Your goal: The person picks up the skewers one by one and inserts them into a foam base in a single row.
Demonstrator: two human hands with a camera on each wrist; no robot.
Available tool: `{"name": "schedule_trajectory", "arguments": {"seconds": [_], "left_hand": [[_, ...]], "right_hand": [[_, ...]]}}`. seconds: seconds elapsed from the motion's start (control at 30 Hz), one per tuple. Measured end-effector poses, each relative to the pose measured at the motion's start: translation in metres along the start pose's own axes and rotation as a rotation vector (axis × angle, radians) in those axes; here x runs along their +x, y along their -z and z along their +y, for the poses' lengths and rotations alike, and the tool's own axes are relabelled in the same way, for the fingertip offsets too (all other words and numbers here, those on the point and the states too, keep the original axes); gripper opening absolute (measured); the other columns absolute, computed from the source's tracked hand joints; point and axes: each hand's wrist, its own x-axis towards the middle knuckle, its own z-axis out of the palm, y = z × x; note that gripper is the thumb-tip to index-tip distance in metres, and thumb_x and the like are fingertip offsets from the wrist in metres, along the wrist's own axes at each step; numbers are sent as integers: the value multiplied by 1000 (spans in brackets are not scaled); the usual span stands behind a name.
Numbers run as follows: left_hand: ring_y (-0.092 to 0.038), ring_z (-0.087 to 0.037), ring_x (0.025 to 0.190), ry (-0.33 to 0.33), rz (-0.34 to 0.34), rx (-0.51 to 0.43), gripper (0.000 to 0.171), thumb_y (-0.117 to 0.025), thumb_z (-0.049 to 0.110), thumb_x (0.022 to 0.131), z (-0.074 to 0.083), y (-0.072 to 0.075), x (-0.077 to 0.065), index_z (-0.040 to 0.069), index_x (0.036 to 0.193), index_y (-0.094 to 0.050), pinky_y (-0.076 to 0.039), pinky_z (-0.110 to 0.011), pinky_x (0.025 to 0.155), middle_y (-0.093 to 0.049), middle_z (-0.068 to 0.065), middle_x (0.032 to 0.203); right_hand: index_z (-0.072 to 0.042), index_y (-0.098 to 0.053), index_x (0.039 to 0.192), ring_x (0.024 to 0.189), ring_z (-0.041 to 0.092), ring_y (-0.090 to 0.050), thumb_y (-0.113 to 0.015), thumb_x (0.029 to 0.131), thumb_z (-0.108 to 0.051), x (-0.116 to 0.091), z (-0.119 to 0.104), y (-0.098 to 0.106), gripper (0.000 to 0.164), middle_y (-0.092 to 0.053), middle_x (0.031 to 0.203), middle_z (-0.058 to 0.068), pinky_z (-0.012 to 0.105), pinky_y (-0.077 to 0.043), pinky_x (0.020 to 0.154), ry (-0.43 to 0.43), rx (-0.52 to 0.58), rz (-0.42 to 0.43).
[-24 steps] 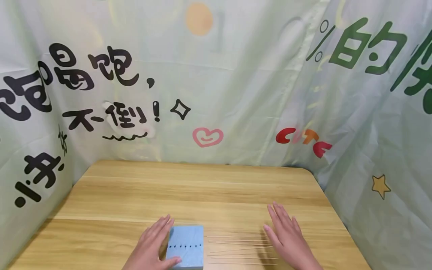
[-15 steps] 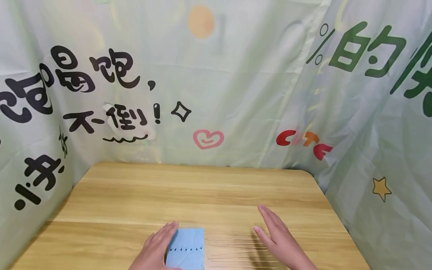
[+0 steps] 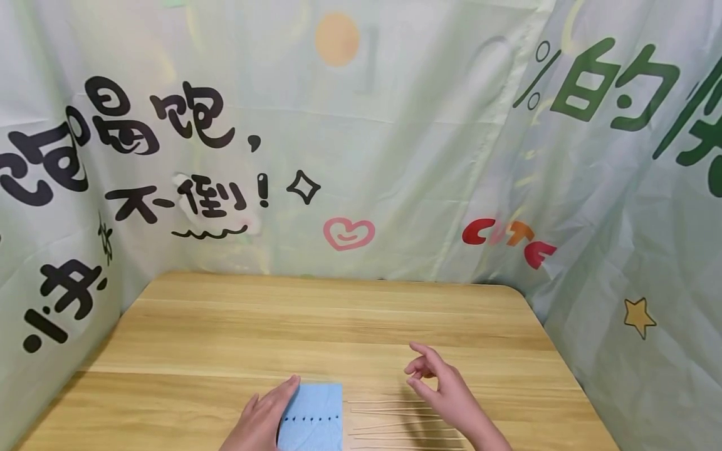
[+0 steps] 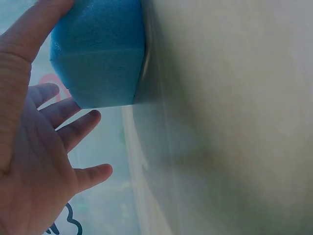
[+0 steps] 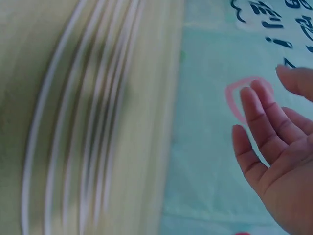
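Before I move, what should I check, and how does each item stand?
1. Left grip beside the blue block: ok.
2. Firm contact there: cannot tell.
3. Right grip unloaded and raised over the table: ok.
4. Dark dots on the block's top free of sticks: ok.
5. Thin sticks evenly spaced: not ok, gaps differ.
6. Block's near edge visible in the head view: not ok, cut off by the frame.

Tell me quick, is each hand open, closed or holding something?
Left hand: open, fingers spread beside the blue rectangular foam block.
Right hand: open, holding nothing, above thin, pale, wooden-looking sticks.
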Motion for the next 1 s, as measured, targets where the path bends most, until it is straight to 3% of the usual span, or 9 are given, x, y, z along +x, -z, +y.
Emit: {"name": "schedule_trajectory", "arguments": {"seconds": [0.13,0.37,0.6,0.8,1.0], "left_hand": [[-45,-38,125,6,-10,-14,131,-72,79,46,0,0,1,1,144,-33,-27,-73,93,-42,-16,144],[-47,-37,124,-1,3,1,131,-72,80,46,0,0,0,2,144,-34,-29,-72,92,-43,-15,144],[-43,-40,126,4,-45,-35,131,-71,79,48,0,1,0,2,145,-30,-24,-74,94,-39,-17,146],[-42,-41,127,-7,-47,-33,129,-71,79,50,-1,0,0,0,144,-32,-24,-76,93,-38,-19,146],[-43,-42,126,-17,-46,-22,126,-72,77,51,-2,0,1,0,143,-34,-25,-77,91,-38,-20,145]], "right_hand": [[-1,-51,123,72,5,-55,-65,85,3,4,8,-10,40,-65,86,0,24,-50,63,-34,77,-17],[2,-54,103,71,2,-51,-65,84,3,4,21,-28,22,-63,81,4,20,-45,59,-212,127,-122],[2,-53,101,68,5,-51,-66,83,4,5,28,-40,22,-63,82,10,18,-44,57,-331,224,-216],[1,-52,101,65,3,-49,-67,80,6,3,35,-47,26,-64,80,10,17,-43,55,-311,204,-256],[-3,-52,99,63,0,-47,-66,77,8,2,43,-52,28,-60,75,-1,17,-42,55,-252,118,-269]]}}
